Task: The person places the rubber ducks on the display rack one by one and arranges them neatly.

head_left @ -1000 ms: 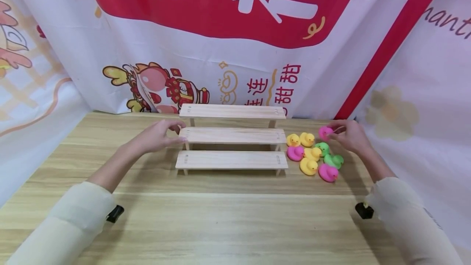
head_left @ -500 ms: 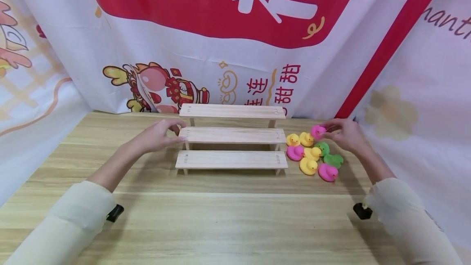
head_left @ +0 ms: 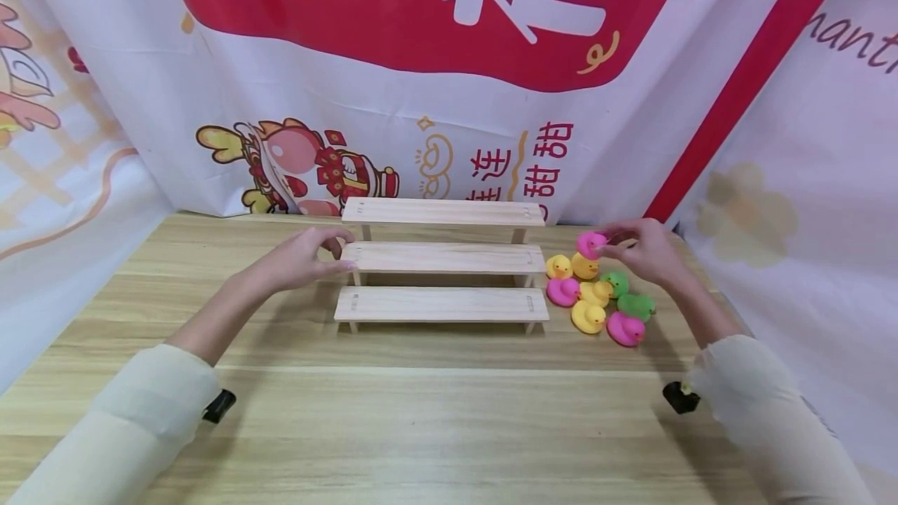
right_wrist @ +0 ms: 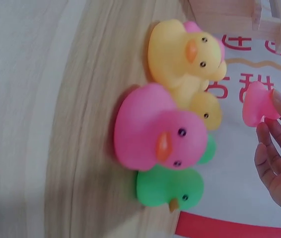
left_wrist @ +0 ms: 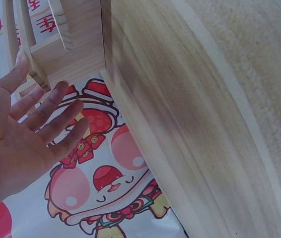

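Note:
My right hand (head_left: 648, 252) pinches a pink rubber duck (head_left: 591, 243) between thumb and fingertips, lifted above the back of a group of ducks. In the right wrist view that duck (right_wrist: 257, 105) is raised well away from the tabletop. My left hand (head_left: 309, 259) holds the left end of a three-step wooden display stand (head_left: 442, 258), its thumb and fingers on either side of the middle board. The left wrist view shows the thumb (left_wrist: 19, 67) against the board's end and the other fingers spread behind. All three boards are bare.
Several yellow, green and pink ducks sit close together beside the stand's right end, among them a yellow duck (head_left: 588, 318), a green duck (head_left: 637, 307) and a pink duck (head_left: 626, 329). A printed cloth (head_left: 421, 100) hangs behind the wooden table (head_left: 435, 427).
My right hand has carried the pink duck leftward and slightly up, from the right of the group to over the yellow duck at the back. The left hand stays on the stand.

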A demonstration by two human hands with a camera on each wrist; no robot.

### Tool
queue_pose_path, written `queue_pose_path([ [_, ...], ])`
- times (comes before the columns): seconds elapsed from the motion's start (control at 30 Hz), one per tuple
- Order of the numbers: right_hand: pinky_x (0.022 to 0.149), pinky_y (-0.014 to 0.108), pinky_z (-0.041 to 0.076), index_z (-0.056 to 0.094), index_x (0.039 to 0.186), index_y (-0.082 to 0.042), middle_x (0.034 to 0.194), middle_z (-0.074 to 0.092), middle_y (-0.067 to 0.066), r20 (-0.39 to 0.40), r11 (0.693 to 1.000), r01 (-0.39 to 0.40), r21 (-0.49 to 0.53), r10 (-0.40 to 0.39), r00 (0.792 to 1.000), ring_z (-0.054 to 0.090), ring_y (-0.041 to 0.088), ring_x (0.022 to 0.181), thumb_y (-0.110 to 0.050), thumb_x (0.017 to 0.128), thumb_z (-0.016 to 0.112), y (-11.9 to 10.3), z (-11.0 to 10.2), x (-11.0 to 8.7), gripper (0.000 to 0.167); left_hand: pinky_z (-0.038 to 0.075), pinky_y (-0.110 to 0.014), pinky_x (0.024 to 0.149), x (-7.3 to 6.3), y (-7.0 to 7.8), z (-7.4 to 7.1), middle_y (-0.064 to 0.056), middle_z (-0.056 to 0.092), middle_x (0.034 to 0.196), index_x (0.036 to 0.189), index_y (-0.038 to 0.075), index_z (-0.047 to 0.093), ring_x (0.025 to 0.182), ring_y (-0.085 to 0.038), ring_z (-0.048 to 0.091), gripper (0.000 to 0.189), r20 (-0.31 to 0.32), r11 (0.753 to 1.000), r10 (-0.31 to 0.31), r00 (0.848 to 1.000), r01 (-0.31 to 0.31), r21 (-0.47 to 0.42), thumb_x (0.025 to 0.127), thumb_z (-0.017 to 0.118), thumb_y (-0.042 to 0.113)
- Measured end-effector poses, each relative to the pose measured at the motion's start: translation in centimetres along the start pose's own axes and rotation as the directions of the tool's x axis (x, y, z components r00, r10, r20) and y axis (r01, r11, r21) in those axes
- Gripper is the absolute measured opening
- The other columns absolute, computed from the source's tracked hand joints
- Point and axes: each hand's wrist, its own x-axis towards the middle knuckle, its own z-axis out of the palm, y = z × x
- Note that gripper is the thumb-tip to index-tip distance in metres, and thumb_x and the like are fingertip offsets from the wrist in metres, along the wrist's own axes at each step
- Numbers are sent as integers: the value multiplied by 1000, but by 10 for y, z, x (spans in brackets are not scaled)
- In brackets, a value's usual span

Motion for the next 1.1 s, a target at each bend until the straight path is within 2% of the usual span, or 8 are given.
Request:
queue_pose_path([
  [0.13,79,35,54,74,120,-1,110,73,17,3,1000,15,23,-15,1000,64,31,98,-22,94,79,-8,3,1,34,51,-53,92,1,1,0,-15,70,104,135,-3,60,96,-30,65,51,12,1000,-8,1000,8,-14,97,75,27],
  [0.4,82,39,53,73,122,-1,112,72,18,-14,998,47,52,-46,999,64,31,100,-19,96,77,-18,6,4,32,51,-51,91,2,3,-2,-14,70,102,134,-3,60,94,-29,64,50,28,999,-25,999,26,-26,97,76,25],
  [0.63,81,37,53,70,126,0,117,70,20,-28,996,39,86,-37,999,62,33,103,-17,98,73,-26,5,7,33,51,-53,92,2,1,-2,-15,71,101,134,-4,59,95,-30,64,49,29,999,-20,999,21,-25,97,75,24],
  [0.87,84,37,52,67,129,-1,123,66,20,-14,992,-6,125,8,1000,60,33,108,-23,99,72,-33,4,9,37,51,-52,91,3,1,-1,-16,70,102,135,-4,59,95,-30,64,49,32,999,-24,999,25,-20,97,75,23],
  [0.97,86,38,52,67,128,-1,123,66,20,-24,990,-5,139,9,1000,60,34,108,-24,99,72,-36,3,10,37,51,-53,92,3,3,-2,-17,70,104,135,-4,59,97,-32,65,49,32,999,-28,999,29,-21,97,75,23],
  [1.1,84,32,53,68,127,0,122,67,20,-47,988,11,152,-4,999,63,34,108,-24,99,73,-39,2,11,37,51,-53,93,4,4,-2,-18,70,105,135,-4,59,98,-32,65,49,34,999,-31,999,32,-25,97,75,22],
])
